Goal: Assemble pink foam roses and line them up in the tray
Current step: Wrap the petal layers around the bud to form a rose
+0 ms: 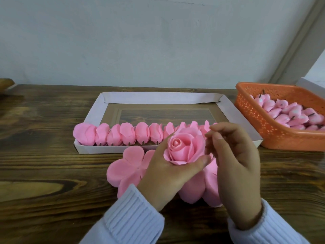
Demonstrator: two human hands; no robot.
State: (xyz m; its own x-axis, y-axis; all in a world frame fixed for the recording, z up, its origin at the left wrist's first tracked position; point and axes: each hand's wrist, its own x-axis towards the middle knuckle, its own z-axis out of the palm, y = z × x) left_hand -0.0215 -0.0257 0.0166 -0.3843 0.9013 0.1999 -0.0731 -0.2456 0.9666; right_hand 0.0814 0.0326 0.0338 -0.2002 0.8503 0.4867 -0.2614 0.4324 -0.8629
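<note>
While my left hand [168, 166] is pinching the rose [183, 147], my right hand [233, 155] is hovering spread beside it, and the tray [246, 124] is waiting just behind.

Rose [182, 148], tray row [123, 133] and loose petals [123, 168]: uniform pink. Tray [228, 106]: white card. Basket [260, 124]: orange, perforated, holding pink buds [288, 115]. Table [44, 164]: dark brown woodgrain. Sleeves [130, 219]: pale blue, ribbed. Wall [140, 41]: off-white.
</note>
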